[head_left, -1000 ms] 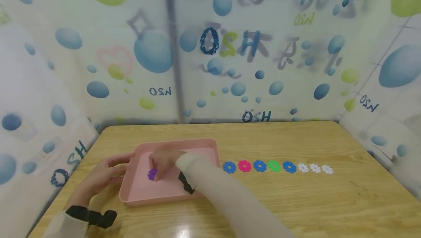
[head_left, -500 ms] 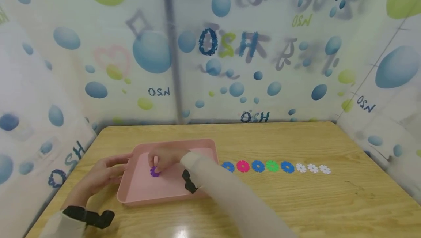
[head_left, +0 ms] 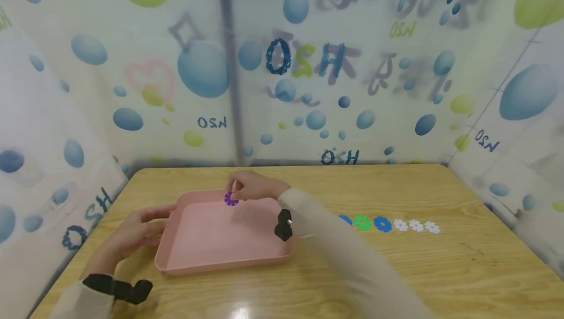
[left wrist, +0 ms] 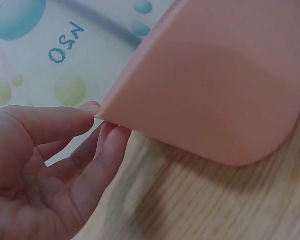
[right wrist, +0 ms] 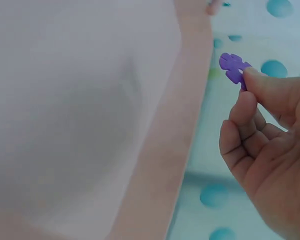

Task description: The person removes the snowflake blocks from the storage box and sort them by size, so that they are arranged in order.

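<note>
A purple notched plastic disc, like a small snowflake building piece, is pinched between the thumb and fingertips of my right hand. That hand hovers over the far side of the shallow pink tray, and the disc overlaps the tray's back rim in the head view. My left hand pinches the tray's left edge, thumb on one side of the rim and fingers on the other. Apart from the shadow, the bare inside of the tray shows no pieces.
To the right of the tray, a row of similar discs lies on the wooden table: a green disc, a blue disc and several white ones, one white disc among them. My right sleeve covers the row's left end. A patterned curtain stands behind.
My right hand has lifted the purple disc from the tray floor and moved it right and away, toward the back rim. My left hand stays at the tray's left edge.
</note>
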### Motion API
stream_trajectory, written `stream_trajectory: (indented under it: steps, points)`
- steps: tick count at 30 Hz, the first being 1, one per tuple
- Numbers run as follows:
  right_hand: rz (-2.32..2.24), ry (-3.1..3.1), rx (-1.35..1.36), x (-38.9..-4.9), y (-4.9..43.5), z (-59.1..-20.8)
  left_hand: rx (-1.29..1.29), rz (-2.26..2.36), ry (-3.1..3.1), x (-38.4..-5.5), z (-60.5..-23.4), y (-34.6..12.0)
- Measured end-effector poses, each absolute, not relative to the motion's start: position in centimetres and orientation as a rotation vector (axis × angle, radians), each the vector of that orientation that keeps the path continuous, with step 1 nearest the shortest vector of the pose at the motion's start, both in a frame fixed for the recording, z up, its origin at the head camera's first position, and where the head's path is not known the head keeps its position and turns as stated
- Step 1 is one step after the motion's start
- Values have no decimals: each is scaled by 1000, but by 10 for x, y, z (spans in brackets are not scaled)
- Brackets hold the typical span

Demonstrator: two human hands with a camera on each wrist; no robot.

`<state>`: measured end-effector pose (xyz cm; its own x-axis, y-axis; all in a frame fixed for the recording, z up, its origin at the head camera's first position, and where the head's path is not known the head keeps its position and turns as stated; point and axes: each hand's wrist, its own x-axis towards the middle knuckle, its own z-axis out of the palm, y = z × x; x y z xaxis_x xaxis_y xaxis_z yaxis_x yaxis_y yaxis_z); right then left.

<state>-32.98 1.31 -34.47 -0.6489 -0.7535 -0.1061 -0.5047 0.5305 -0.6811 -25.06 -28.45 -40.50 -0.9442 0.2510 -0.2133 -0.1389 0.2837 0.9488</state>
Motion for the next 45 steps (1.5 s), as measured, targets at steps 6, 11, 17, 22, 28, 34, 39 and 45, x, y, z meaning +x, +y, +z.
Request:
stream_trajectory:
  steps: [6,11,17,22,28,34,39,45]
  points:
    - [-925,2441,-1031,-331,50,-342,99,1699,2233,-250,-404,-288]
    - [-977,2458,-1068,-330,86,-340,93,1683,2239,-249,-404,-289]
    - [-1026,2464,-1044,-328,134,-346,97,1670,2247,-252,-403,-287]
    - [-1129,2500,-998,-325,171,-357,104,1667,2256,-252,-401,-287]
    - [-1206,2574,-864,-315,221,-368,121,1681,2244,-250,-402,-287]
    - [-1242,2625,-723,-298,275,-378,96,1658,2249,-252,-402,-282]
    - [-1277,2665,-586,-283,315,-380,77,1644,2258,-254,-401,-280]
    - [-1325,2719,-457,-274,350,-386,84,1649,2249,-253,-402,-282]
